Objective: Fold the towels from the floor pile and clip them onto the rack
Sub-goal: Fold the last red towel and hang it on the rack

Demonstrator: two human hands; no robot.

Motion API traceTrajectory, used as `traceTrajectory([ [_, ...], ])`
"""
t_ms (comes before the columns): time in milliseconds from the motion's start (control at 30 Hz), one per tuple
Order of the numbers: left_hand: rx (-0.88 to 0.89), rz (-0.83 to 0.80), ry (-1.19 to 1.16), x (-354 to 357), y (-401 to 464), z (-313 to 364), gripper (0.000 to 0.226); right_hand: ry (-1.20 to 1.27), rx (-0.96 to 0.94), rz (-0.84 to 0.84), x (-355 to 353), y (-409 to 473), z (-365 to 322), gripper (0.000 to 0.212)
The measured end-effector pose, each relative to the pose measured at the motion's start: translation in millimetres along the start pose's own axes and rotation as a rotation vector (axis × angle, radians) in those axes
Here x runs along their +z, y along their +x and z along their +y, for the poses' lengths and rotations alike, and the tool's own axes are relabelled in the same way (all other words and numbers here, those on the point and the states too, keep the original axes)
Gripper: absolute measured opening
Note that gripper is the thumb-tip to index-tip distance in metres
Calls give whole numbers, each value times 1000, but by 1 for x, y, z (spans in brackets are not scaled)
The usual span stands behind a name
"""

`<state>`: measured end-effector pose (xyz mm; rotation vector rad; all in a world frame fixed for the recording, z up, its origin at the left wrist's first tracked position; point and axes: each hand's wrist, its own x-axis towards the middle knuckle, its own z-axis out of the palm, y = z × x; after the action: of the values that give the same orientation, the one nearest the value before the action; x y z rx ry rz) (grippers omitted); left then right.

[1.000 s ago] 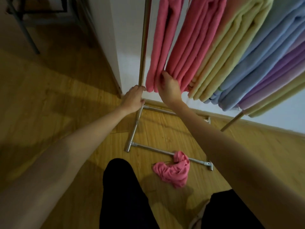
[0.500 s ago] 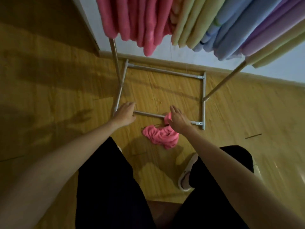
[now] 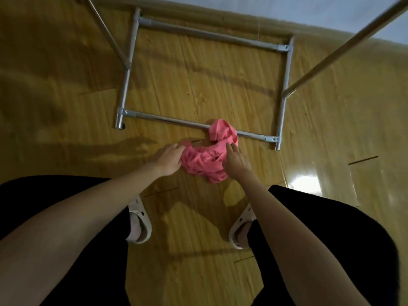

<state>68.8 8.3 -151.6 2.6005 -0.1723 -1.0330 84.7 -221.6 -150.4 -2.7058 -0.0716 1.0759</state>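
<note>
Left hand [image 3: 169, 159] grips crumpled pink towel [image 3: 209, 156] on floor [image 3: 220, 85]; right hand [image 3: 236, 161] rests on it, fingers straight; towel's far end overlaps rack [image 3: 167, 120] base bar.

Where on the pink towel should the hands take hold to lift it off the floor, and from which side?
Probably at its two ends, from above. The towel lies crumpled in a long heap on the floor, its far end draped over the rack's near bar. The left hand is at one end, the right hand on the other; pinching there should let it unroll when raised clear of the bar.
</note>
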Motion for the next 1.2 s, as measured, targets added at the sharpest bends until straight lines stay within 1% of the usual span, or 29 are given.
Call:
traceTrajectory([
  [100, 22, -19, 15, 20, 26, -4, 49, 19, -8, -22, 14, 17, 7, 66],
  [200, 44, -29, 48, 38, 52, -9, 55, 13, -69, -71, 32, 32, 10, 64],
  [333, 13, -71, 191, 47, 74, -8, 61, 14, -147, -91, 51, 48, 14, 65],
  [400, 23, -109, 273, 50, 79, -10, 59, 38, -159, -85, 57, 52, 13, 64],
  [467, 34, -96, 360, 53, 82, -10, 54, 37, -170, -89, 60, 54, 11, 64],
  [533, 48, -47, 436, 55, 82, -10, 44, 5, -198, -120, 62, 54, 8, 67],
  [600, 91, 20, 445, 55, 79, -11, 36, -11, -211, -147, 65, 54, 4, 72],
  [633, 129, 61, 421, 55, 75, -12, 34, 1, -218, -149, 67, 54, 2, 73],
  [700, 229, 165, 317, 54, 63, -14, 36, 21, -226, -148, 68, 54, -1, 76],
  [767, 330, 305, 205, 51, 45, -14, 38, 23, -243, -156, 69, 52, -5, 76],
  [833, 373, 413, 138, 46, 28, -11, 34, 11, -265, -143, 66, 49, -11, 61],
  [900, 366, 490, 115, 40, 15, -8, 30, 3, -286, -122, 59, 43, -18, 41],
  [933, 360, 527, 106, 36, 8, -7, 26, 15, -291, -112, 54, 38, -22, 35],
  [1000, 351, 590, 88, 29, -4, -4, 20, 53, -287, -89, 46, 27, -29, 30],
  [1067, 341, 624, 65, 20, -16, 1, 16, 73, -288, -56, 35, 14, -32, 31],
  [1133, 328, 633, 36, 11, -29, 8, 14, 75, -285, -42, 21, 1, -34, 31],
  [1200, 311, 627, 4, 0, -43, 16, 13, 97, -267, -46, 3, -16, -34, 23],
])
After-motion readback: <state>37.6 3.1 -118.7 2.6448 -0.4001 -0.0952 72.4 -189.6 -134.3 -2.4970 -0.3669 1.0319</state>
